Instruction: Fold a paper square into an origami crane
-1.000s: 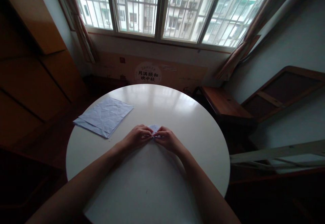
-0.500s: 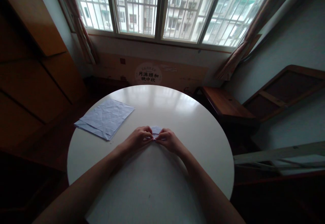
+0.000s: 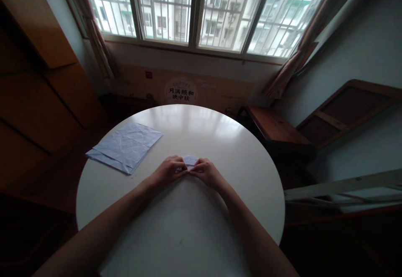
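A small folded piece of pale bluish paper [image 3: 190,160] lies between my hands near the middle of the round white table [image 3: 185,210]. My left hand [image 3: 171,169] pinches its near left edge with thumb and fingers. From the other side, my right hand [image 3: 205,171] pinches the near right edge, and the fingertips of both hands almost meet. My fingers cover most of the paper's near edge, so the exact fold there is hidden.
Creased sheets of pale blue paper [image 3: 127,146] lie stacked at the table's far left, slightly over its edge. Behind the table on the right stands a low wooden bench [image 3: 271,123]. A wooden cabinet [image 3: 59,97] is on the left, with a barred window [image 3: 194,13] ahead.
The view has shifted slightly, so everything sits a little further left. My hands stay pinched on the paper, with slightly more of it showing between them.
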The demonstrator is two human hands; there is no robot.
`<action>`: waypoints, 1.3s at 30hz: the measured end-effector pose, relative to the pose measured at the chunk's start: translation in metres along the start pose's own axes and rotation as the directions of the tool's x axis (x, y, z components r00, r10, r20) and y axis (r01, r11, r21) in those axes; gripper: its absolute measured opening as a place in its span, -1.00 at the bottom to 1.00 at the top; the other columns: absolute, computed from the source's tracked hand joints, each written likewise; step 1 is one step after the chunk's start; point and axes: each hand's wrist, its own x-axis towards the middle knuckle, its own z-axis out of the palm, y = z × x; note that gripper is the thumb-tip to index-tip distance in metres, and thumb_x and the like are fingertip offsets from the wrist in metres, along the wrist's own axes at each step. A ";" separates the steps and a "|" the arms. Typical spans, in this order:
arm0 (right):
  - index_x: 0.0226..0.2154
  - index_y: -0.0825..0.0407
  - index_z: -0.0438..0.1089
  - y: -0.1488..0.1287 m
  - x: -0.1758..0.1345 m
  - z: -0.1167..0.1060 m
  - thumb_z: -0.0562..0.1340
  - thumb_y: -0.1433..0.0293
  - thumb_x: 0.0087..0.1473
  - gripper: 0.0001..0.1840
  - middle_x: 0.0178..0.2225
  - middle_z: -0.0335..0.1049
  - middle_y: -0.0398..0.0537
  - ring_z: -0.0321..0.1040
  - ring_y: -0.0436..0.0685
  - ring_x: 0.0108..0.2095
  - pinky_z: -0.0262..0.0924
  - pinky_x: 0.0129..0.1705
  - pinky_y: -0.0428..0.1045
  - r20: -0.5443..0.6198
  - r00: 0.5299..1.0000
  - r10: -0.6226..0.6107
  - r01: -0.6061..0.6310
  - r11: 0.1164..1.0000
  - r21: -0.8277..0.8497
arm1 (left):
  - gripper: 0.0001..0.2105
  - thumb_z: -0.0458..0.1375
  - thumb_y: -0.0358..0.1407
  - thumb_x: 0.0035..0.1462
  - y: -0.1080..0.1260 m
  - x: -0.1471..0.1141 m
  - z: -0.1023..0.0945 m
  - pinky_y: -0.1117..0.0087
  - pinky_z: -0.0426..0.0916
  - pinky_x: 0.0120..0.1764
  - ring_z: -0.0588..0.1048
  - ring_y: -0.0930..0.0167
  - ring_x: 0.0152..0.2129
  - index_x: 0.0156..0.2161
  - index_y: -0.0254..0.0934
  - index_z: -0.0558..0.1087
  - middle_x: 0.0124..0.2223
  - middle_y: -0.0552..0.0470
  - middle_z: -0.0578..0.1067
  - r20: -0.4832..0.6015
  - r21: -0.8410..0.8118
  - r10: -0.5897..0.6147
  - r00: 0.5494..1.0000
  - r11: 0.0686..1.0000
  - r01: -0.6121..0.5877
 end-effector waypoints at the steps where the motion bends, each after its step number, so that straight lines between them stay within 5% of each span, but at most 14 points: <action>1: -0.42 -0.04 0.59 0.000 0.000 0.000 0.38 0.39 -0.07 -0.93 -0.40 0.45 -0.05 0.35 0.09 -0.30 0.21 -0.20 -0.04 -0.006 1.000 0.005 -0.005 1.000 -0.010 | -0.85 0.15 -0.26 0.15 0.001 0.000 0.000 0.42 0.27 -0.27 0.43 0.41 -0.38 -0.38 -0.25 0.52 -0.38 -0.01 0.50 -0.003 0.009 -0.007 1.000 1.000 0.007; 17: -0.39 -0.02 0.59 -0.007 -0.001 0.003 0.23 0.17 0.09 -0.72 -0.45 0.45 -0.03 0.34 0.05 -0.39 0.15 -0.24 -0.06 -0.064 0.997 0.032 -0.038 0.994 -0.098 | -0.77 0.10 -0.20 0.19 0.006 -0.001 0.003 0.41 0.25 -0.26 0.40 0.41 -0.39 -0.39 -0.27 0.52 -0.40 0.00 0.47 -0.029 0.049 -0.129 0.991 0.990 0.130; 24: -0.45 0.03 0.55 0.001 0.000 0.009 0.28 0.30 0.06 -0.82 -0.45 0.43 -0.05 0.30 0.04 -0.37 0.12 -0.24 -0.07 -0.108 0.993 0.045 -0.062 0.984 -0.166 | -0.73 0.07 -0.32 0.21 0.008 0.000 0.009 0.36 0.26 -0.21 0.40 0.37 -0.35 -0.01 -0.19 0.46 -0.32 -0.01 0.48 -0.059 0.111 -0.186 0.981 0.975 0.192; 39: -0.47 0.04 0.48 -0.006 0.000 0.011 0.23 0.20 0.09 -0.73 -0.45 0.39 -0.07 0.24 0.06 -0.33 0.05 -0.24 -0.06 -0.120 0.983 0.141 -0.167 0.955 -0.246 | -0.82 0.09 -0.25 0.18 0.007 -0.001 0.005 0.43 0.27 -0.29 0.40 0.44 -0.42 -0.37 -0.28 0.47 -0.35 0.02 0.43 -0.069 -0.004 -0.207 0.976 0.978 0.208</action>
